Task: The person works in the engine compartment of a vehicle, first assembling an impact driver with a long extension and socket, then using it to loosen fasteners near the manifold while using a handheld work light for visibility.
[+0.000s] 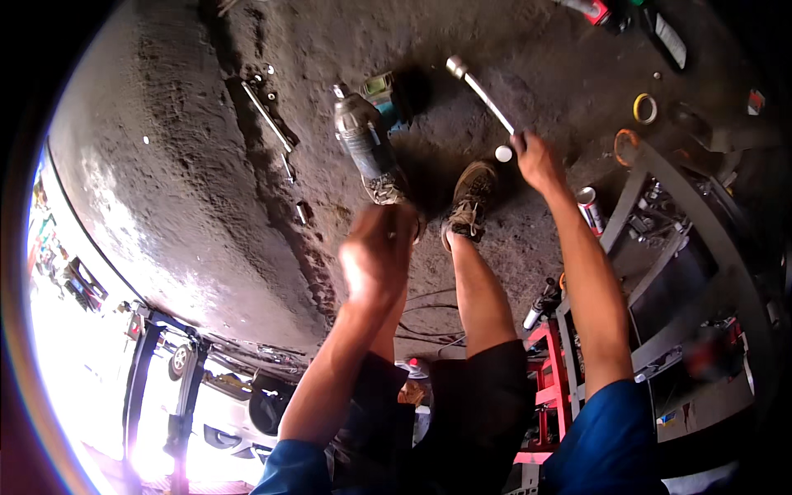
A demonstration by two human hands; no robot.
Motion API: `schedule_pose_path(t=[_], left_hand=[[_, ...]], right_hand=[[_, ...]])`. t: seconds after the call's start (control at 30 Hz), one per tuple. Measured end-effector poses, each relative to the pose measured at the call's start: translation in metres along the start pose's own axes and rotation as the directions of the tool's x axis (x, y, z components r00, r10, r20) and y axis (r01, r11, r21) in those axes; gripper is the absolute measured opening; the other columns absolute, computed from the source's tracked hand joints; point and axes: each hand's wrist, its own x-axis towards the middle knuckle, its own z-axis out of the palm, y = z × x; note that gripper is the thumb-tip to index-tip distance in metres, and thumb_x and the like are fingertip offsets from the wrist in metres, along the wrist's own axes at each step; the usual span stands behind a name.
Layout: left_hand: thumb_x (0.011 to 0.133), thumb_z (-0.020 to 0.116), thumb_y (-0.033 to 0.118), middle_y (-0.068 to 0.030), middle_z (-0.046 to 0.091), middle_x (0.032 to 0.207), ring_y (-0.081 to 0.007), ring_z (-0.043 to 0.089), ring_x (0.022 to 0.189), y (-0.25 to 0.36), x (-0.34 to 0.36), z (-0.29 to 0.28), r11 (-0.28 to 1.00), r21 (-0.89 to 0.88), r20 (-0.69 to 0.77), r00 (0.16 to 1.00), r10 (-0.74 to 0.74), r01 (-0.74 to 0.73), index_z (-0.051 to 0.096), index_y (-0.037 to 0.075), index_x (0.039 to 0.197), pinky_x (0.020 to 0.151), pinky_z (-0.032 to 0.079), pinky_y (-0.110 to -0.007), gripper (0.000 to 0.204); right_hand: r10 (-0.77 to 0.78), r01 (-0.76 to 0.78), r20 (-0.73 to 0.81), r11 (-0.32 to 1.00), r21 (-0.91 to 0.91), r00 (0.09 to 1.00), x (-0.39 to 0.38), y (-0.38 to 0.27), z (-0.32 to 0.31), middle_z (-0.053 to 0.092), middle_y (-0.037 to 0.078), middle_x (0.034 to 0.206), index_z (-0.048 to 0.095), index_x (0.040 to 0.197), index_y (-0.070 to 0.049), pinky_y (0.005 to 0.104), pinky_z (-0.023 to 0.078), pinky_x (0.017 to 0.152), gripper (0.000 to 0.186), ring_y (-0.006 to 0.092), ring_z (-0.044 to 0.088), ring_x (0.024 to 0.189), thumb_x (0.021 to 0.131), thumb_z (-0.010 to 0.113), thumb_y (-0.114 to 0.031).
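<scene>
My right hand is closed round the dark handle of a socket wrench, a long shiny bar with a socket at its far end, held out over the floor. A white round cap shows just beside the handle. My left hand is in front of my left leg, curled and somewhat blurred; what it holds, if anything, I cannot make out. Beyond it a cordless impact wrench, grey with a teal part, covers the toe of my left shoe. My right shoe is on the floor between my hands.
Left of the impact wrench lie a long metal bar and a loose socket. At the right stand a can, a grey metal frame and a red frame. A yellow tape roll is farther off.
</scene>
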Motion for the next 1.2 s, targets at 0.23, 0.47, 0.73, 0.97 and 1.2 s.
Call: schedule_pose_path(t=[0.23,0.47,0.73,0.97,1.2], left_hand=[[0.076,0.064,0.054,-0.0164,0.066,0.089,-0.0285,0.063,0.082,-0.003,0.071,0.096,0.799,-0.381,0.207,0.885,-0.417,0.465,0.057,-0.001,0.099,0.073,0.048,-0.037,0.060],[0.076,0.063,0.042,-0.0228,0.064,0.095,-0.0353,0.063,0.093,0.012,0.066,0.179,0.897,-0.178,0.259,0.899,-0.353,0.404,0.059,-0.002,0.100,0.081,0.048,-0.042,0.051],[0.076,0.062,0.044,-0.0225,0.063,0.104,-0.0368,0.061,0.098,0.055,0.023,0.218,0.956,0.090,0.424,0.857,-0.292,0.281,0.059,0.000,0.102,0.085,0.048,-0.044,0.051],[0.078,0.055,0.066,-0.0176,0.065,0.074,-0.0269,0.065,0.066,0.012,0.095,0.149,0.934,0.021,0.427,0.841,-0.330,0.356,0.063,-0.005,0.078,0.056,0.052,-0.038,0.072],[0.086,0.054,0.054,-0.0121,0.061,0.063,-0.0207,0.061,0.055,0.042,-0.047,0.129,0.601,-0.389,0.804,0.576,-0.150,0.698,0.054,-0.003,0.094,0.045,0.044,-0.028,0.058]], right_hand=[[0.073,-0.112,0.145,0.954,0.277,0.987,-0.166,-0.094,-0.091,0.058,0.029,0.079,0.053,0.085,0.001,0.0532,0.043,0.067,0.037,0.0484,0.055,0.079,0.094,0.045,-0.034],[0.258,-0.319,0.317,0.935,0.154,0.912,-0.234,-0.143,-0.145,0.057,0.028,0.070,0.041,0.104,0.002,0.0540,0.042,0.063,0.020,0.0482,0.056,0.073,0.093,0.041,-0.016],[0.410,-0.467,0.299,0.872,0.149,0.861,-0.269,-0.130,-0.165,0.057,0.027,0.072,0.045,0.109,0.000,0.0490,0.044,0.057,0.021,0.0447,0.057,0.067,0.093,0.043,-0.013],[0.324,-0.444,0.359,0.833,0.331,0.875,-0.346,-0.129,-0.184,0.058,0.029,0.075,0.047,0.111,0.002,0.0525,0.044,0.062,0.027,0.0458,0.058,0.075,0.092,0.046,-0.017],[0.242,-0.457,0.439,0.741,0.493,0.865,-0.276,-0.112,-0.153,0.058,0.027,0.073,0.047,0.104,0.003,0.0495,0.046,0.061,0.022,0.0418,0.061,0.072,0.093,0.046,-0.016]])
